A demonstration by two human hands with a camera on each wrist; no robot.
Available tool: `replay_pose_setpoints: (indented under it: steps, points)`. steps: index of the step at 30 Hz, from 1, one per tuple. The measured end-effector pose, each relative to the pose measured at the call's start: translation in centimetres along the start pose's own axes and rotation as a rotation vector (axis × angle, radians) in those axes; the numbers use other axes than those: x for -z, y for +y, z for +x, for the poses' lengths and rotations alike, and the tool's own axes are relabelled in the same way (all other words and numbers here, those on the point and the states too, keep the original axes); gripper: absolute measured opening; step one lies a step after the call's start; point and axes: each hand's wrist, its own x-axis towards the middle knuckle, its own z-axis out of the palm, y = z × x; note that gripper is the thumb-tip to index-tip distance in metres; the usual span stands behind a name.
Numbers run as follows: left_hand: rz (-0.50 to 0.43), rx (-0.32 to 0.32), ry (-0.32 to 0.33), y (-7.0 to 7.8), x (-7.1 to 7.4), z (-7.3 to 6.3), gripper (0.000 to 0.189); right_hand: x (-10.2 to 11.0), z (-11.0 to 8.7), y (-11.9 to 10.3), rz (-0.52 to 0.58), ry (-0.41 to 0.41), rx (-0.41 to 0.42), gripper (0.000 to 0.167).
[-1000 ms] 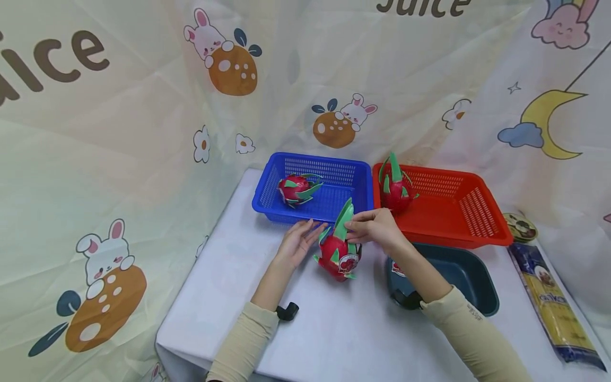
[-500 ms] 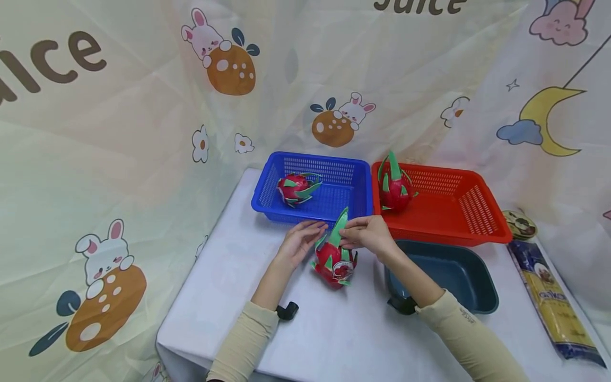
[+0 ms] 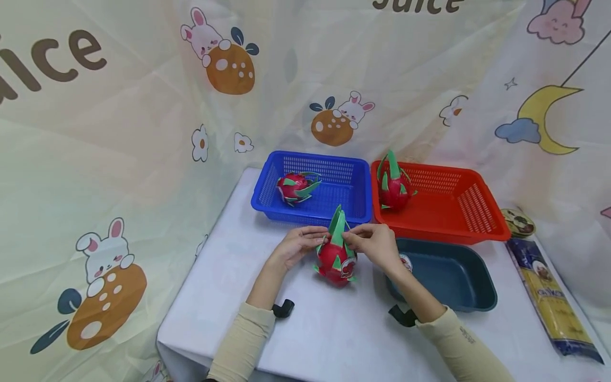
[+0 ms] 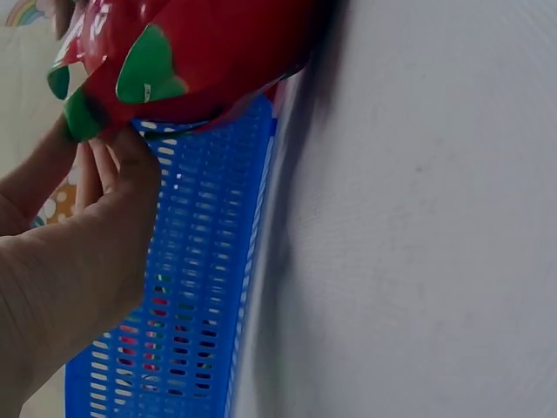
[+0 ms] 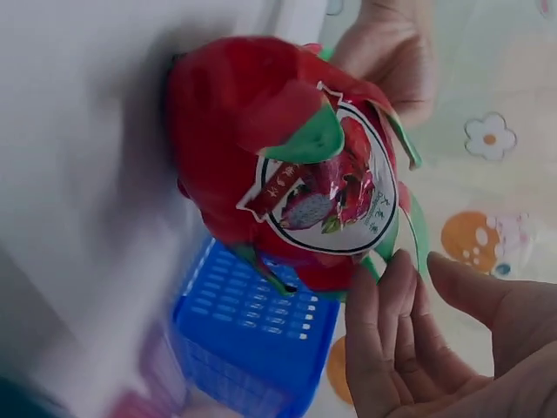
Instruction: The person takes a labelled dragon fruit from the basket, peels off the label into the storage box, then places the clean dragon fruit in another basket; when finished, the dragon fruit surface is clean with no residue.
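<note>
A glossy red dragon fruit (image 3: 332, 260) with green leaf tips and a round picture label (image 5: 335, 196) stands upright on the white table in the middle of the head view. My left hand (image 3: 298, 246) pinches a green leaf tip (image 4: 83, 117) between thumb and fingers. On the other side, my right hand (image 3: 377, 244) holds a thin green leaf (image 5: 419, 233) near the top, between thumb and fingertips. Behind them, another dragon fruit (image 3: 295, 188) lies in the blue basket (image 3: 343, 207). A third dragon fruit (image 3: 395, 191) stands at the left end of the red basket (image 3: 444, 212).
A dark teal tray (image 3: 458, 276) sits right of my right hand, with the forearm across its near-left part. Farther right lie a yellow and blue packet (image 3: 553, 302) and a round tin (image 3: 519, 223). A printed cloth (image 3: 286, 63) hangs behind the table (image 3: 343, 334).
The dragon fruit has turned and straightened upright under my hands. My left hand has moved to its leaves and now grips one; the right hand has shifted slightly along the leaves.
</note>
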Motion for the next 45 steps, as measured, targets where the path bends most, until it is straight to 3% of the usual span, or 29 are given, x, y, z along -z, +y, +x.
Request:
replay_pose_setpoints:
  steps: [8, 15, 23, 29, 35, 39, 42, 45]
  points:
    - [-0.072, 0.024, 0.050, 0.3, 0.1, 0.2, 0.040, 0.4, -1.6, 2.1, 0.095, -0.064, -0.046, 0.026]
    - [-0.067, 0.024, 0.059, 0.3, 0.4, 0.1, 0.039, -0.5, -2.9, 4.0, 0.146, -0.120, 0.031, 0.030]
    - [-0.055, 0.011, 0.055, 0.1, 0.7, 0.2, 0.039, -1.0, -2.4, 5.5, 0.251, -0.127, 0.091, 0.025]
    - [0.006, -0.071, 0.016, 0.6, 1.1, 0.1, 0.030, -1.2, -2.0, 5.9, 0.322, -0.207, 0.121, 0.024]
    - [0.132, -0.200, -0.049, 1.4, 0.4, -0.2, 0.035, -1.2, -2.0, 5.8, 0.374, -0.230, 0.061, 0.027]
    - [0.129, -0.286, -0.073, 1.7, -0.2, -0.4, 0.042, -1.3, -1.9, 6.0, 0.392, -0.236, 0.038, 0.030]
    - [0.132, -0.306, -0.074, 1.9, -0.5, -0.5, 0.045, -1.5, -1.8, 6.4, 0.395, -0.222, 0.024, 0.030]
    - [0.180, -0.270, -0.046, 1.9, -0.8, -0.5, 0.045, -1.6, -1.8, 6.6, 0.387, -0.191, 0.017, 0.030]
